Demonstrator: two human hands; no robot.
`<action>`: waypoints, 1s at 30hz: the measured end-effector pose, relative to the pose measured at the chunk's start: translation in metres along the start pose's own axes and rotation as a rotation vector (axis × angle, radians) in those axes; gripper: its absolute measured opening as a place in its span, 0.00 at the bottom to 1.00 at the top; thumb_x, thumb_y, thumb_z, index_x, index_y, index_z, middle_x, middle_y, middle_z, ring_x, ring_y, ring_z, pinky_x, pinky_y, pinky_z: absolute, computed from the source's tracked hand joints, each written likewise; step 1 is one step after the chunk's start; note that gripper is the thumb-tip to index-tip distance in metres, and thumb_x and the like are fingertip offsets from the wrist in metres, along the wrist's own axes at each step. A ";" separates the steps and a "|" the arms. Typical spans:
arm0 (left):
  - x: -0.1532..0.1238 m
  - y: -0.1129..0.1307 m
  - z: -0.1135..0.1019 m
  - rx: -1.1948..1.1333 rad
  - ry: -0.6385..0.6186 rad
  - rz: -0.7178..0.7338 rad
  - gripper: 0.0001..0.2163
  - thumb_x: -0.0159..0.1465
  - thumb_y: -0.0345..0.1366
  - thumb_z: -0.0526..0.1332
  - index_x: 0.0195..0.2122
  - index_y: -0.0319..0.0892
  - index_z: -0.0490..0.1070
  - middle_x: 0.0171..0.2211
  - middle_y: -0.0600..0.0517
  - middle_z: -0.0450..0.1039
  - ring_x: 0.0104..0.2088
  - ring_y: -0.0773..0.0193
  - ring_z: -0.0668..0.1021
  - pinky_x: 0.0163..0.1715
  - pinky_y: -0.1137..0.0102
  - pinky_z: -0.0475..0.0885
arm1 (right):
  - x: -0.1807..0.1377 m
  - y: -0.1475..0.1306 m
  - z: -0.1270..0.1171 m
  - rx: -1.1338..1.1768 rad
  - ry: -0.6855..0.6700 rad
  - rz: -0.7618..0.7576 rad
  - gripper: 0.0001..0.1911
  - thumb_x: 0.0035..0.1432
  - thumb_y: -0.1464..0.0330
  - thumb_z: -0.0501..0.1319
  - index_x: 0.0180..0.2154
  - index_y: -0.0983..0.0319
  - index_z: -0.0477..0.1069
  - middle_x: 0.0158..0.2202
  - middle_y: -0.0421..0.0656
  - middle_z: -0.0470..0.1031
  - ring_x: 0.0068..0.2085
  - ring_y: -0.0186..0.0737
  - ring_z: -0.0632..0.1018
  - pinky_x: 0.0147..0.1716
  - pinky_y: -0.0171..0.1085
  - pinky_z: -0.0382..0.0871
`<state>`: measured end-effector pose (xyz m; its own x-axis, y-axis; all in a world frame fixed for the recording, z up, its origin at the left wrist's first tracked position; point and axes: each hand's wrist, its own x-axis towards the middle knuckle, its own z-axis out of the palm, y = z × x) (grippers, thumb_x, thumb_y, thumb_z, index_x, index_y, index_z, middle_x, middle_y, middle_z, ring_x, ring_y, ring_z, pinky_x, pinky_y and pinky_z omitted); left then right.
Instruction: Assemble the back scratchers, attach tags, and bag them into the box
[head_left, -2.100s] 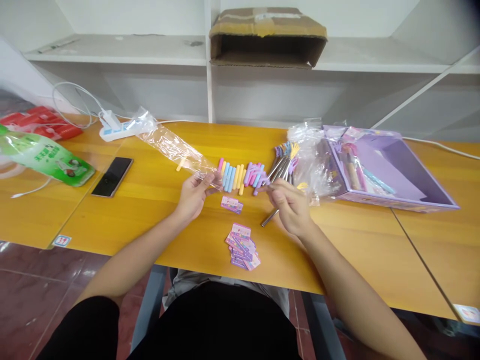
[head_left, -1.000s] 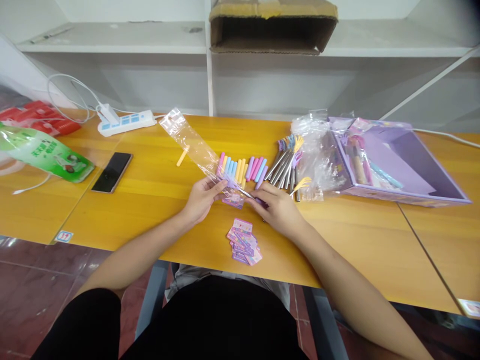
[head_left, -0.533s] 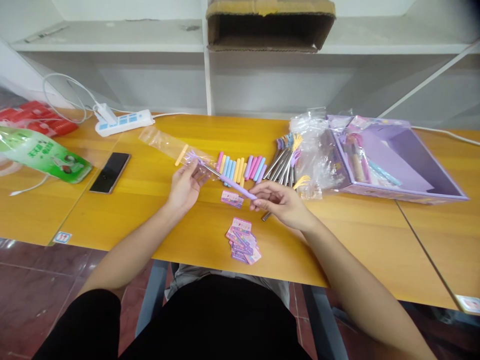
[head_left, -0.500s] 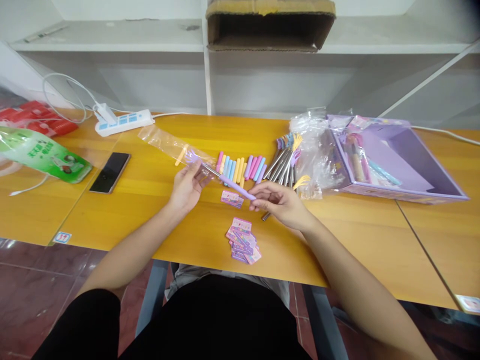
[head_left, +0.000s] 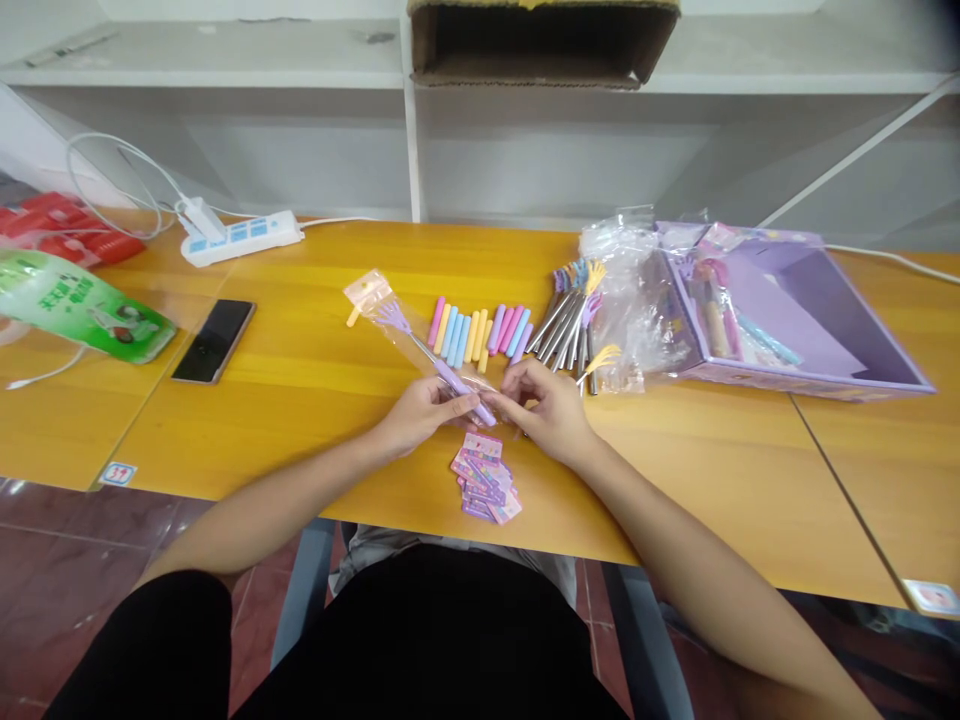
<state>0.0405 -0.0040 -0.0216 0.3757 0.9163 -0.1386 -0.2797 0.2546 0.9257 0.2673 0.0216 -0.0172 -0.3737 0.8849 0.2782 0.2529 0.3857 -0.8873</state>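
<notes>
My left hand (head_left: 431,412) is closed around the lower part of a back scratcher (head_left: 451,374) with a purple hand-shaped head, a metal rod and a purple handle. The back scratcher lies inside a clear plastic bag (head_left: 365,290). At the handle end, my right hand (head_left: 551,408) pinches the bag's edge. Just below both hands lie several overlapping pink and purple cards (head_left: 487,480). Beyond them is a row of coloured handle tubes (head_left: 471,336) in pink, blue, yellow and purple. To its right, metal rods (head_left: 559,330) with small hand-shaped heads are heaped.
Clear plastic bags (head_left: 626,310) are piled against an open purple box (head_left: 817,375) holding wrapped items. At left are a phone (head_left: 215,340), a green package (head_left: 90,305) and a power strip (head_left: 244,238). A cardboard box (head_left: 540,45) juts from the shelf above.
The back scratcher now sits fully within the bag. My left hand has slid from near its head down to the handle, and my right hand has gone from the handle end to the bag's edge.
</notes>
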 end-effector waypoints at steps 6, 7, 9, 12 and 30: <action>0.006 0.013 -0.014 -0.156 0.133 0.029 0.18 0.62 0.46 0.80 0.44 0.38 0.82 0.39 0.44 0.86 0.36 0.59 0.87 0.37 0.68 0.83 | -0.001 0.005 -0.011 0.088 -0.084 -0.124 0.20 0.79 0.53 0.55 0.63 0.54 0.68 0.45 0.45 0.77 0.30 0.37 0.78 0.31 0.40 0.78; 0.007 0.017 -0.019 -0.172 0.139 0.018 0.18 0.61 0.45 0.80 0.44 0.38 0.81 0.38 0.45 0.86 0.36 0.59 0.87 0.37 0.68 0.83 | 0.000 0.005 -0.012 0.058 -0.092 -0.178 0.20 0.79 0.56 0.57 0.66 0.53 0.67 0.49 0.46 0.76 0.32 0.37 0.78 0.34 0.41 0.80; 0.008 0.025 -0.025 -0.181 0.133 0.004 0.18 0.61 0.44 0.80 0.44 0.39 0.81 0.37 0.46 0.85 0.34 0.61 0.86 0.36 0.69 0.82 | 0.002 0.004 -0.014 -0.038 -0.104 -0.290 0.21 0.75 0.61 0.64 0.66 0.51 0.71 0.54 0.48 0.73 0.37 0.39 0.79 0.39 0.45 0.82; 0.006 0.031 -0.025 -0.122 0.070 0.003 0.19 0.62 0.47 0.80 0.47 0.39 0.81 0.37 0.45 0.86 0.32 0.62 0.85 0.34 0.70 0.81 | 0.002 -0.002 -0.014 -0.129 -0.088 -0.404 0.11 0.70 0.62 0.71 0.52 0.50 0.83 0.51 0.48 0.73 0.46 0.46 0.80 0.46 0.50 0.83; -0.006 0.020 -0.006 -0.112 -0.090 -0.114 0.15 0.64 0.44 0.77 0.47 0.41 0.83 0.42 0.43 0.85 0.37 0.58 0.86 0.37 0.66 0.80 | 0.003 -0.012 -0.021 -0.084 -0.027 -0.302 0.10 0.75 0.63 0.60 0.52 0.54 0.78 0.45 0.48 0.77 0.42 0.46 0.79 0.42 0.48 0.78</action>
<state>0.0271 -0.0022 -0.0041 0.4864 0.8497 -0.2036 -0.3258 0.3927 0.8601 0.2816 0.0247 0.0021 -0.4666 0.7199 0.5139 0.1993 0.6516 -0.7319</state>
